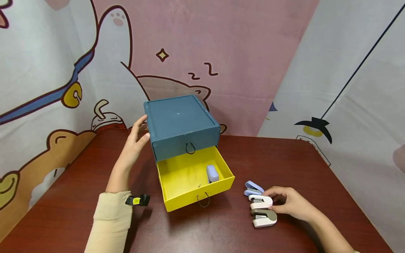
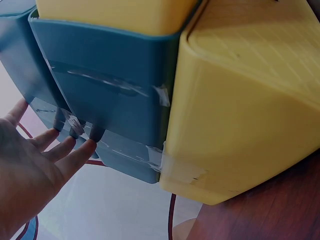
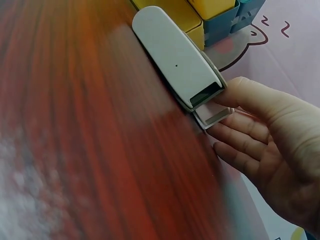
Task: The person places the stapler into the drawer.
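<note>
Nearest, a grey-and-white stapler (image 1: 265, 219) is lying on the reddish-brown table (image 1: 221, 230), at the near end of a row. Just beyond it, the right hand (image 1: 289, 204) is pinching a white stapler (image 1: 260, 202) at its right end, thumb and fingers set narrowly about it. A blue stapler (image 1: 253, 188) is sitting at the row's far end. To the left, a yellow drawer (image 1: 180, 177) is standing open, and a lilac stapler (image 1: 213, 173) is resting inside, near its right wall. Beyond, the left hand (image 1: 133, 147) is resting its fingers, straight and wide apart, against the side of a blue cabinet (image 1: 181, 119), while a cartoon-printed curtain (image 1: 253, 52) is hanging behind
</note>
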`<state>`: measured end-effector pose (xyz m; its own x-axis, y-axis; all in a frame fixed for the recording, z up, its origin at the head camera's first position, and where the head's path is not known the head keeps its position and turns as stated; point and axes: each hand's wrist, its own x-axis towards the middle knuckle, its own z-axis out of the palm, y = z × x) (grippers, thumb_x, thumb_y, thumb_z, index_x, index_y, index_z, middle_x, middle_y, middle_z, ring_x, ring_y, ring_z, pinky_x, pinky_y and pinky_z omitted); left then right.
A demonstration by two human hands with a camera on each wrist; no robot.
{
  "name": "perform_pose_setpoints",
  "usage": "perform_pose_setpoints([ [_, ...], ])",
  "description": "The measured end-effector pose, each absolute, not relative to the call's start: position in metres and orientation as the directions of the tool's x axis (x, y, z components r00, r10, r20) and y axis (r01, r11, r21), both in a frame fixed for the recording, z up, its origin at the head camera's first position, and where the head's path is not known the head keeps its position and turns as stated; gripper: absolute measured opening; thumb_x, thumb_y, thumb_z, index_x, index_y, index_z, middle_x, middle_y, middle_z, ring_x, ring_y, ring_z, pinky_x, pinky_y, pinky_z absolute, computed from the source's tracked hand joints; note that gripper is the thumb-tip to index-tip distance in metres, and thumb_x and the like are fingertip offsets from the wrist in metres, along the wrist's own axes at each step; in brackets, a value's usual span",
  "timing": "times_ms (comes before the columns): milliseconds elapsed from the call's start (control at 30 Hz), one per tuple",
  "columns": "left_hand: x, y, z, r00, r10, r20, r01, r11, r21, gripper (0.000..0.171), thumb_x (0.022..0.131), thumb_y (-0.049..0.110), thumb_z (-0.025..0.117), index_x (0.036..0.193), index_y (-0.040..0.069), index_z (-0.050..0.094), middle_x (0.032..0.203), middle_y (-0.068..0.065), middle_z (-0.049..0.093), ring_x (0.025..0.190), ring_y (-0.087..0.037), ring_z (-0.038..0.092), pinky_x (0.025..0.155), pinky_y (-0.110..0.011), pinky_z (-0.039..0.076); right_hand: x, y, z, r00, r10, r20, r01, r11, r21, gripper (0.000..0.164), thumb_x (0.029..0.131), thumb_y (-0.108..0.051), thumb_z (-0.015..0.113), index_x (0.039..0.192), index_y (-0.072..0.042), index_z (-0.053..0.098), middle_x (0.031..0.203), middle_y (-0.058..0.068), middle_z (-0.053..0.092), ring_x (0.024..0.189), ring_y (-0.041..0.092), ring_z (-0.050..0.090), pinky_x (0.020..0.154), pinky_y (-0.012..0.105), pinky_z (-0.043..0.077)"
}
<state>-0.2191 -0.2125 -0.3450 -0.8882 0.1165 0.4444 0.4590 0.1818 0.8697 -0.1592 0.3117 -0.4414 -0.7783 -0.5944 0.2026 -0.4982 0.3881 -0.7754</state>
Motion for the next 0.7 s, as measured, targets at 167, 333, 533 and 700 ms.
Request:
perform_pose_setpoints([
  [167,-0.219,-0.212,-0.345,-0.887,0.116,0.448,0.462,0.186,0.867,0.061,0.098,0.017,0.047,0.153,0.017,0.021,0.149,-0.016,0.027,0.136,-0.031,0.025,0.104,-0.058,0.023,-0.160,0.312,-0.441,-0.779,-0.590,0.211,-0.509,0.398,-0.764,0.031,0.079,-0.004,0.077,0.108,-0.010,0.068,0.101,0.002,0.067,0.086,0.013,0.060,0.070,0.028,0.049],
  [333,-0.218,-0.212,-0.344,-0.887,0.114,0.448,0.462,0.192,0.866,0.062,0.098,0.018,0.048,0.153,0.018,0.021,0.149,-0.015,0.027,0.136,-0.031,0.025,0.104,-0.058,0.023,-0.160,0.312,-0.438,-0.780,-0.589,0.210,-0.511,0.406,-0.758,0.030,0.079,-0.006,0.077,0.107,-0.011,0.068,0.101,0.001,0.066,0.087,0.012,0.060,0.070,0.028,0.050],
  [533,-0.218,-0.212,-0.344,-0.888,0.114,0.446,0.460,0.192,0.867,0.062,0.098,0.019,0.048,0.153,0.018,0.021,0.149,-0.015,0.027,0.136,-0.031,0.025,0.104,-0.058,0.023,-0.159,0.311,-0.433,-0.790,-0.574,0.213,-0.506,0.415,-0.756,0.030,0.079,-0.006,0.077,0.107,-0.012,0.069,0.100,0.000,0.066,0.087,0.012,0.060,0.072,0.027,0.048],
  [700,-0.218,-0.212,-0.344,-0.888,0.116,0.446,0.460,0.189,0.867,0.062,0.098,0.018,0.048,0.153,0.018,0.020,0.149,-0.014,0.027,0.137,-0.031,0.024,0.104,-0.059,0.022,-0.157,0.312,-0.430,-0.782,-0.577,0.234,-0.517,0.392,-0.761,0.032,0.079,-0.002,0.076,0.109,-0.009,0.067,0.101,0.003,0.066,0.087,0.013,0.060,0.070,0.028,0.049],
])
